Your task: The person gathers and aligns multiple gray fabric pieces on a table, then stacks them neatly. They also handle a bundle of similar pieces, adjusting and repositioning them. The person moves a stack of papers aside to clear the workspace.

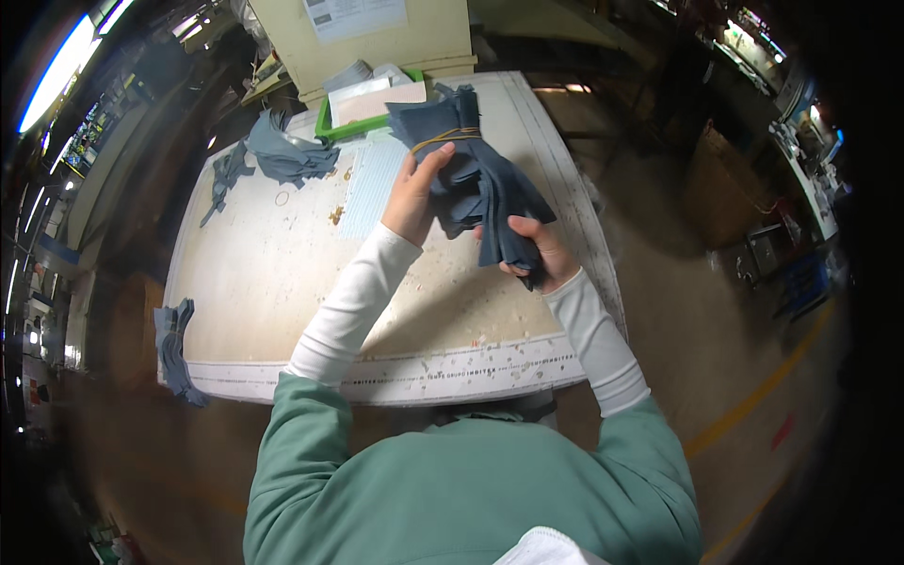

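Observation:
A bundle of dark blue denim pieces point(504, 179) is held up over the right half of the table, its layers fanning out below a yellowish rubber band point(452, 137). My left hand point(414, 193) grips the bundle's left side just under the band, thumb on top. Around the lower right end of the layers, my right hand point(541, 252) is closed, with the thumb over them and fingers beneath. Parts of the fingers of both hands are hidden behind the cloth.
More blue fabric pieces point(282, 155) lie at the table's far left, and another bundle point(172, 350) hangs over its near left corner. A green tray point(325, 121) with papers stands at the back, near a lined sheet point(369, 188). Small scraps dot the pale tabletop point(254, 301).

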The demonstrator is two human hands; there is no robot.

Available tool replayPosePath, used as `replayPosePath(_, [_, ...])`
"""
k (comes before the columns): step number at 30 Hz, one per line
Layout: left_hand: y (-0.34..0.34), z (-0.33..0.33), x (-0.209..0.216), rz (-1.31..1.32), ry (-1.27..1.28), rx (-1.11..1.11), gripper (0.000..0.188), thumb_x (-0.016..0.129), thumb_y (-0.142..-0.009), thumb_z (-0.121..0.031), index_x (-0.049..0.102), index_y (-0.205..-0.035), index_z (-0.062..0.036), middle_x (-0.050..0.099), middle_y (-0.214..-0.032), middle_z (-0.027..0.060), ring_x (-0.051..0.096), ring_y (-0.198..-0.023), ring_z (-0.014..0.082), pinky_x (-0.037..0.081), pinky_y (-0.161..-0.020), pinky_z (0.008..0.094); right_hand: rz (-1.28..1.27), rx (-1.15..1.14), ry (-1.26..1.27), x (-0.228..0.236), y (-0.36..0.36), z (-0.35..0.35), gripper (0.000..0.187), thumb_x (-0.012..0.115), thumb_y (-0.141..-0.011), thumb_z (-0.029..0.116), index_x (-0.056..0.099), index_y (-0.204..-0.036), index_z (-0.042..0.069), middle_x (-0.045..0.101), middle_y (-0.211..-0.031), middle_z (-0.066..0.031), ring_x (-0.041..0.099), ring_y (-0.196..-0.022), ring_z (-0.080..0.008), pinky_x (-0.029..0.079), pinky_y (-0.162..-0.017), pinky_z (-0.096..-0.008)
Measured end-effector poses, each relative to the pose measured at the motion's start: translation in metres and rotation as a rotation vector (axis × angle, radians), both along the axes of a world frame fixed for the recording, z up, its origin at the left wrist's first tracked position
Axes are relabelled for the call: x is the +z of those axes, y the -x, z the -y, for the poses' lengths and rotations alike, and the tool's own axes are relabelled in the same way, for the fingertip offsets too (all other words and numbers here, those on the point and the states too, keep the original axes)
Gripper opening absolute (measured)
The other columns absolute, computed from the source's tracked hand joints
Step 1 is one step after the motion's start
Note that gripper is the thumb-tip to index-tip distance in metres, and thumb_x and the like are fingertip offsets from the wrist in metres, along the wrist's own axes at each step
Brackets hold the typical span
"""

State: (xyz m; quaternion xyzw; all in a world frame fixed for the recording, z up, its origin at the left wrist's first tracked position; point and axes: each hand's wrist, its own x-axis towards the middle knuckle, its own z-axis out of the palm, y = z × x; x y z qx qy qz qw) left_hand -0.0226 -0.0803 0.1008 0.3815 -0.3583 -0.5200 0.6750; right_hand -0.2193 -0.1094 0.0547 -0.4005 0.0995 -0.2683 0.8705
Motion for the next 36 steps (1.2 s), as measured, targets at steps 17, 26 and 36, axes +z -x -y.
replayPosePath(17, [0.051,0.061,-0.141,0.487,0.023,-0.028,0.012,0.055,-0.093,-0.002,0.066,-0.097,-0.0002,0.068,-0.087,0.0014,0.061,-0.082,0.0082,0.049,-0.076,0.0227,-0.564,-0.348,0.047,-0.03,-0.029,0.302,0.042,0.078,-0.082,0.036,0.064,-0.106,0.004,0.071,-0.097,-0.0153,0.069,-0.067,-0.0188,0.049,-0.05,-0.022])
replayPosePath(26, [0.049,0.059,-0.133,0.533,-0.021,-0.098,0.013,0.054,-0.094,-0.004,0.066,-0.098,0.0,0.068,-0.088,0.0023,0.062,-0.078,0.008,0.049,-0.073,0.0216,-0.296,-0.743,-0.134,-0.089,-0.056,0.339,0.037,0.069,-0.091,0.021,0.057,-0.116,-0.003,0.064,-0.108,-0.0198,0.068,-0.09,-0.0319,0.052,-0.059,-0.0223])
replayPosePath(36, [-0.006,0.072,-0.087,0.785,0.309,0.314,0.039,0.068,-0.086,-0.013,0.054,-0.122,-0.0059,0.068,-0.105,0.0112,0.068,-0.089,0.0192,0.055,-0.072,0.0289,-0.592,-0.862,0.788,-0.122,-0.074,0.163,0.044,0.065,-0.088,0.008,0.055,-0.131,0.007,0.063,-0.115,-0.0154,0.065,-0.095,-0.02,0.052,-0.082,-0.0309])
